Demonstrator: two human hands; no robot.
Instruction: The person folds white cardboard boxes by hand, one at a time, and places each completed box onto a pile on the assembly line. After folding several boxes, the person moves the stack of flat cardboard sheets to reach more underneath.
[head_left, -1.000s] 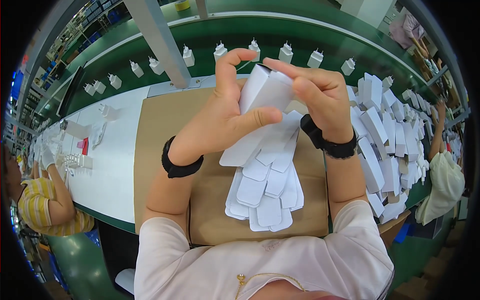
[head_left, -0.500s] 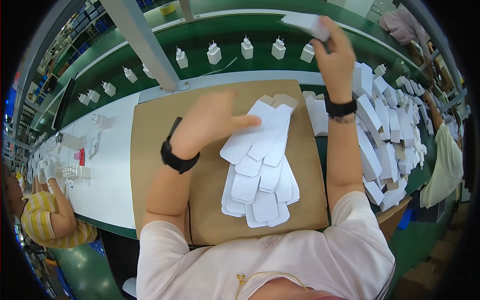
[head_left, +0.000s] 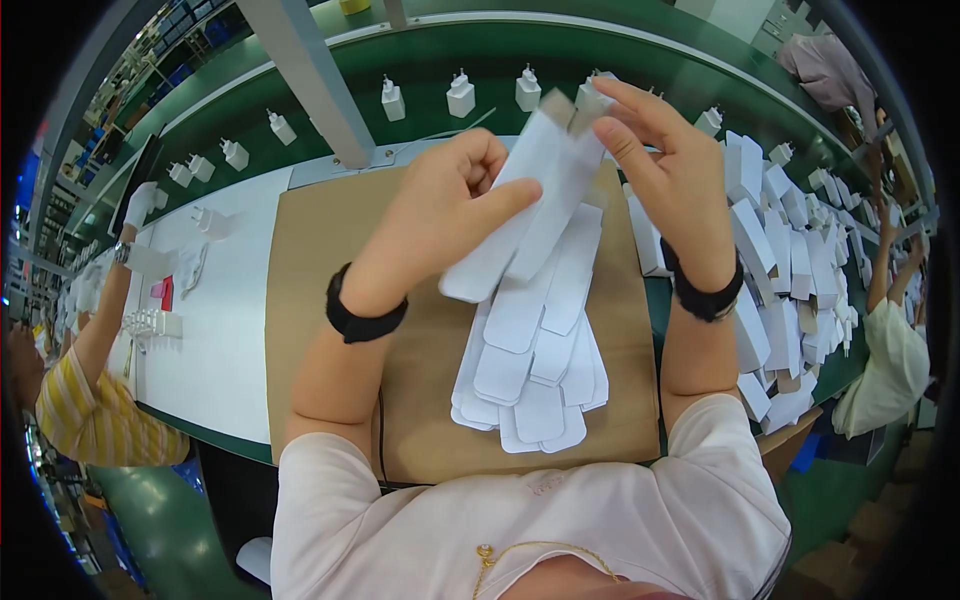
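A white carton [head_left: 568,185] is held tilted over the pile, with two faces showing and blurred flaps at its far end. My left hand [head_left: 440,205] is closed on its left side, thumb lying across the front face. At the far end, my right hand [head_left: 680,185] has its thumb and fingers curled around the flaps. Below the carton, a fanned pile of flat white cartons [head_left: 515,320] lies on a brown cardboard sheet [head_left: 325,240].
White plug adapters [head_left: 460,95] stand in a row along the green belt at the back. A heap of white boxes [head_left: 780,250] covers the right side. A grey post [head_left: 310,80] rises at back left. A co-worker's arm [head_left: 105,300] reaches over the white table [head_left: 235,330].
My right hand has come back from the belt without the white box and moved to the carton. My left hand has lifted the carton off the pile. The co-worker at left reaches forward.
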